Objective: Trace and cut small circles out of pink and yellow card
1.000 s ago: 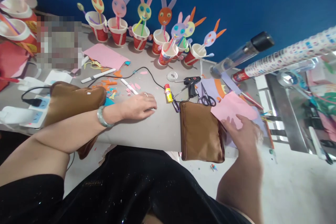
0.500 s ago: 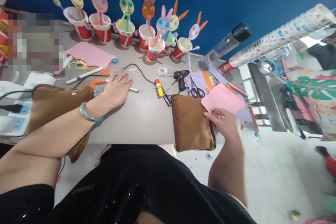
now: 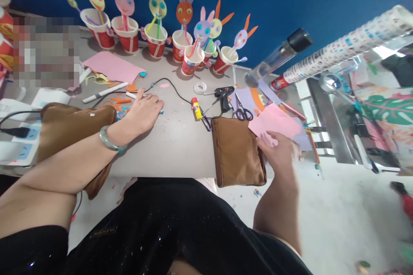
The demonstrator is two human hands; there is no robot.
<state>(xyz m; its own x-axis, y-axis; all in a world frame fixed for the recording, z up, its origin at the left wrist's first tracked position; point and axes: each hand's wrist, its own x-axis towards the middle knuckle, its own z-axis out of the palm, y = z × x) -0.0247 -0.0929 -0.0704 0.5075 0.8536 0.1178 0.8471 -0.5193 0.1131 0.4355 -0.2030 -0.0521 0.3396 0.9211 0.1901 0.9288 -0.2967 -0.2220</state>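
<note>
My left hand [image 3: 143,112] rests on the grey table with its fingers curled over a white marker pen [image 3: 129,95]. Both ends of the pen stick out from beneath it, the blue one to the right. Over at the right, my right hand [image 3: 280,151] reaches past the edge of a brown zippered pouch [image 3: 238,151]. Its thumb and fingers are apart, at the near edge of a sheet of pink paper [image 3: 274,119]; some fingers are partly hidden. Beyond the pouch lie dark-handled scissors [image 3: 244,113], a black glue gun [image 3: 224,94] and a yellow glue stick [image 3: 196,108].
Several red paper cups [image 3: 156,43] with paper rabbit faces line the blue wall. A clear tube [image 3: 269,62] and a long stack of paper cups [image 3: 342,45] slant at the right. Another brown pouch [image 3: 75,122] and a power strip [image 3: 27,135] sit left, near paper scraps.
My left hand's fingers have gone from spread flat to curled, and the marker pen beneath has shifted slightly left. The fingers of my right hand have shifted slightly over the pink paper.
</note>
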